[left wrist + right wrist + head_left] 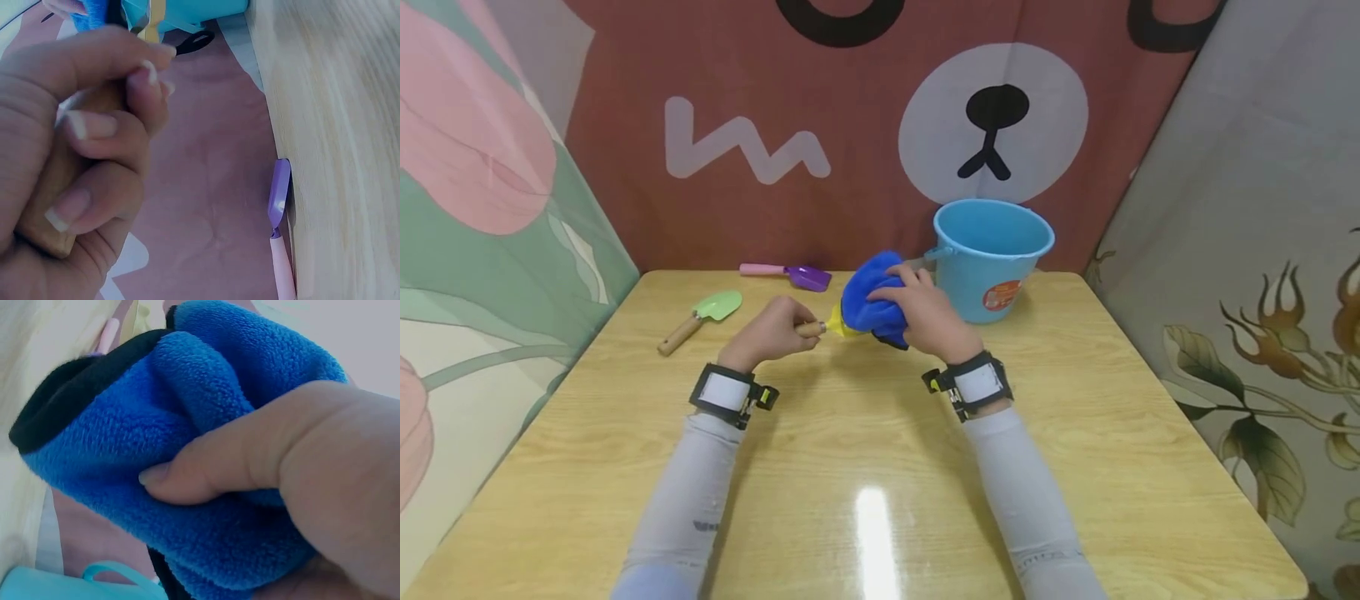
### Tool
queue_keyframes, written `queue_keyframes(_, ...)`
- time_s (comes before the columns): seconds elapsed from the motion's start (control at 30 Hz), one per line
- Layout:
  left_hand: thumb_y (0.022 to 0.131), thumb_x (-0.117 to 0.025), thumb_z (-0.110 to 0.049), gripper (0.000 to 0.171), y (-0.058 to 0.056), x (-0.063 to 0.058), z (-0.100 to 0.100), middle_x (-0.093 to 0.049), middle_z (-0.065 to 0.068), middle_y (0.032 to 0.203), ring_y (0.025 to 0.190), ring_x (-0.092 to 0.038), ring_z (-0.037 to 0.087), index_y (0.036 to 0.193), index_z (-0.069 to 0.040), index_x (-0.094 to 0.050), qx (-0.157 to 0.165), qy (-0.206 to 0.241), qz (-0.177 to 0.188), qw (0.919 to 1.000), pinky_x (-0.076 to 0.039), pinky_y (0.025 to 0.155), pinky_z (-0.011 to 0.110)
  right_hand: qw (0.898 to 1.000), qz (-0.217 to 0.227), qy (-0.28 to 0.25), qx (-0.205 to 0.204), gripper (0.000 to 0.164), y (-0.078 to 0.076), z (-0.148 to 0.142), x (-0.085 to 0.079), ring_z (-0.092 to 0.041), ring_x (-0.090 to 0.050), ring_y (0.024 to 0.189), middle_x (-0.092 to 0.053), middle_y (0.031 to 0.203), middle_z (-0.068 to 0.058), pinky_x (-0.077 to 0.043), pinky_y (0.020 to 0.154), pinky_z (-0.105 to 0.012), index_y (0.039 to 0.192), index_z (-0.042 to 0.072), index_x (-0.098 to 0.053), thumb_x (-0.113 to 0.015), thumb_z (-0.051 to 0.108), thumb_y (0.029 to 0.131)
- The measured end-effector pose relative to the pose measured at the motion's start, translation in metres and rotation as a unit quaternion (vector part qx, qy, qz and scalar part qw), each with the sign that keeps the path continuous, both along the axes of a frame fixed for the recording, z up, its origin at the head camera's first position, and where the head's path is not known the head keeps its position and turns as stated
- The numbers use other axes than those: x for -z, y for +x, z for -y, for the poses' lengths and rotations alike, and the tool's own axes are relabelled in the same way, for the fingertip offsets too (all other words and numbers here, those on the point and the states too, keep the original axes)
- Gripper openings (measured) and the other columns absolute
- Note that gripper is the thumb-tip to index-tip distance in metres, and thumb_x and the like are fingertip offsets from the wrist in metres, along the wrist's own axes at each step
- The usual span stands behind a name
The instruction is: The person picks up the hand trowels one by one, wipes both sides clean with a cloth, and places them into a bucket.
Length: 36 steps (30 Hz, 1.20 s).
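Note:
My left hand [775, 332] grips the wooden handle [87, 150] of a small yellow hand trowel [841, 321], its fingers curled round the wood. Over the trowel's blade lies a blue plush cloth [874, 296] with black edging, hiding most of that blade. My right hand [934, 315] holds the bunched cloth, with the thumb pressed into its folds in the right wrist view. Both hands are raised above the table's far half, the trowel pointing right between them.
A light blue bucket [973, 287] with a handle stands at the back right, just beyond the right hand. On the wooden table [820, 467], a green trowel [718, 306] with a wooden handle and a purple trowel [808, 277] with a pink handle lie at the back left. Printed curtains border the table.

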<state>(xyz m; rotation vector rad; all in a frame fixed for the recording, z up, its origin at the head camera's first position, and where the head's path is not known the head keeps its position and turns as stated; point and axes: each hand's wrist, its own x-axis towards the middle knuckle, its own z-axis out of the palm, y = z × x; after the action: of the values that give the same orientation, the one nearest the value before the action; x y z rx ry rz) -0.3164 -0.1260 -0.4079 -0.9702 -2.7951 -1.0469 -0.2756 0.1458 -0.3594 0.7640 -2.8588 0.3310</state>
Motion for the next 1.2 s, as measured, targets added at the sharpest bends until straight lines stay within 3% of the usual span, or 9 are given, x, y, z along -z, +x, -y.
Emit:
queue_keyframes(0.23,0.083,-0.079,-0.008,0.008,0.003,-0.004,-0.002,-0.071,0.001,0.071,0.056,-0.054,0.01,0.087,-0.002,-0.079,-0.001,-0.003,-0.022,0.9997,-0.046,0.053,0.028,1.0,0.001,0.02,-0.017,0.061,0.0,0.011,0.006,-0.042,-0.036,0.14,-0.039,0.156,-0.014,-0.038,0.11,-0.06,0.137,0.023,-0.064,-0.081,0.001,0.082)
queue_keyframes(0.5,0.083,-0.08,-0.011,0.008,0.004,-0.007,-0.003,-0.064,-0.004,0.062,0.05,-0.048,0.008,0.075,-0.009,-0.077,0.001,-0.02,-0.052,0.9984,-0.039,0.049,0.026,0.999,-0.001,0.037,-0.022,0.061,0.001,0.023,0.01,-0.042,-0.04,0.136,-0.041,0.154,-0.013,-0.042,0.107,-0.06,0.136,0.023,-0.065,-0.082,0.001,0.081)
queue_keyframes(0.77,0.082,-0.08,-0.011,0.018,0.005,-0.007,0.0,-0.057,-0.008,0.058,0.047,-0.044,0.006,0.065,-0.012,-0.073,0.02,-0.032,-0.04,0.9985,-0.035,0.047,0.025,0.996,-0.004,0.086,-0.018,0.055,0.003,0.038,0.019,-0.041,-0.042,0.133,-0.043,0.153,-0.013,-0.045,0.1,-0.063,0.134,0.026,-0.067,-0.083,0.01,0.084)
queue_keyframes(1.2,0.083,-0.078,-0.007,0.025,0.009,-0.009,-0.001,-0.05,-0.004,0.057,0.047,-0.038,0.006,0.061,-0.01,-0.066,0.03,-0.042,-0.032,0.9981,-0.03,0.048,0.024,0.995,0.0,0.097,-0.005,0.051,0.007,0.045,0.026,-0.039,-0.041,0.13,-0.044,0.15,-0.013,-0.048,0.097,-0.06,0.132,0.027,-0.07,-0.083,0.011,0.085)
